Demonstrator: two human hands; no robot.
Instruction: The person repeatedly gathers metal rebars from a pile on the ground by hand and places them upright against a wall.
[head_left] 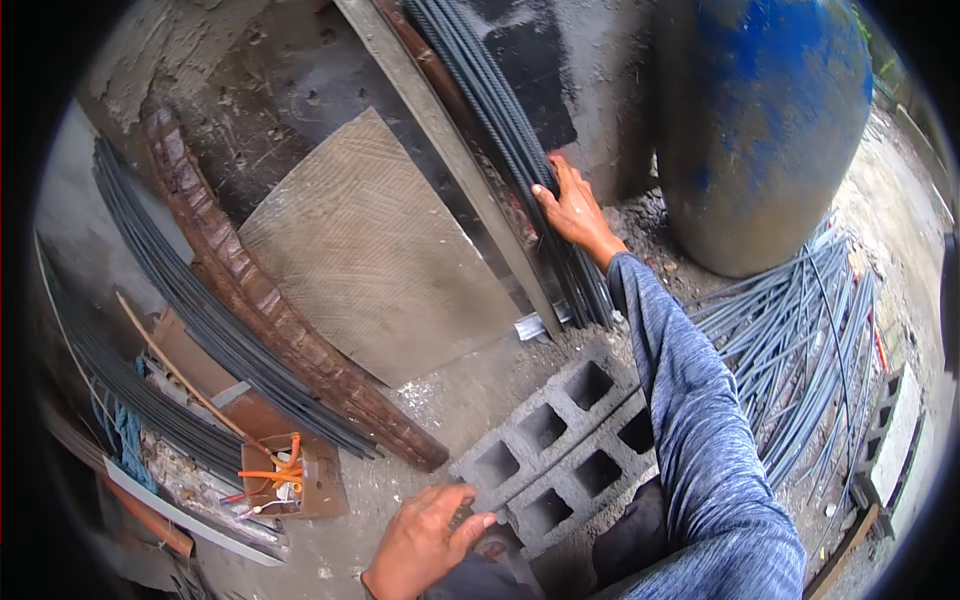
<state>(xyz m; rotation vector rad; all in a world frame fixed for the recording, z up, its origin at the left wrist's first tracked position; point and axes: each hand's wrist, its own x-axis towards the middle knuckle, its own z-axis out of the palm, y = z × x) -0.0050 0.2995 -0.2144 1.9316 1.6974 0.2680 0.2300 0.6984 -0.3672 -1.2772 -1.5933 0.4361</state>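
Observation:
A bundle of ribbed steel rebars (pixel 490 110) leans upright against the wall at upper centre. My right hand (pixel 578 208), at the end of a grey-blue sleeve, grips the bundle's right edge, thumb on the near side; some fingertips are partly hidden. Low in the view, my left hand (pixel 425 535) is held over my legs with thumb and forefinger apart and nothing visible between them. Just right of it lie grey hollow concrete blocks (pixel 520 455), side by side with their holes facing up. A dark straight line runs between them; I cannot tell whether it is a gap or a rod.
A blue, mud-smeared barrel (pixel 765 130) stands upper right, above a heap of cut steel rods (pixel 790 340). Leftward are a square board (pixel 375 260), a rusty beam (pixel 265 300), long rebars (pixel 180 265) and a cardboard box (pixel 315 480) with orange pieces.

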